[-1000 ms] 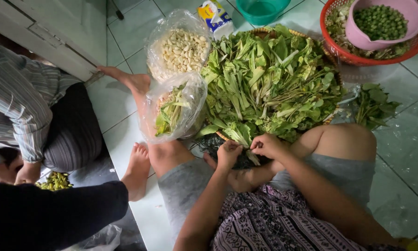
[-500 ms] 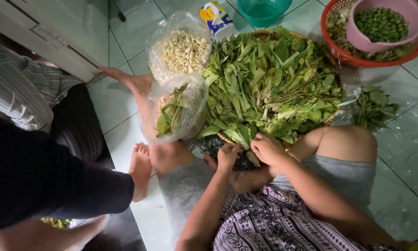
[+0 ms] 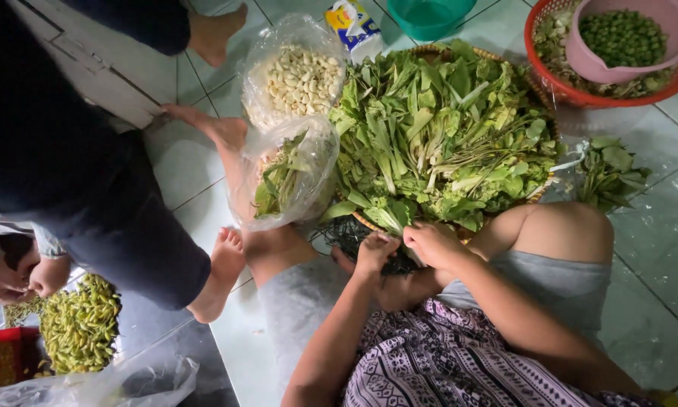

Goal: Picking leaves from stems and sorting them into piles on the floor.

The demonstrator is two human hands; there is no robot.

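Observation:
I sit on a tiled floor with a woven basket (image 3: 536, 194) heaped with leafy green stems (image 3: 444, 136) in front of my knees. My left hand (image 3: 374, 252) and my right hand (image 3: 432, 243) meet at the basket's near edge, fingers pinched on a green stem (image 3: 393, 217) from the heap. A clear plastic bag (image 3: 316, 143) with picked greens rests against my left leg. Behind it, a second clear bag holds pale peeled pods (image 3: 297, 79).
A red basket (image 3: 561, 90) holds a pink bowl (image 3: 591, 64) of green peas at top right. Loose leaves (image 3: 606, 173) lie right of the woven basket. A teal bowl (image 3: 429, 15) stands at the top. Another person in dark clothes (image 3: 68, 166) stands at left beside yellow-green pods (image 3: 79, 324).
The person in dark clothes has moved up and across the left side, now standing over the floor. My hands stay at the basket's near edge, fingers working the stem.

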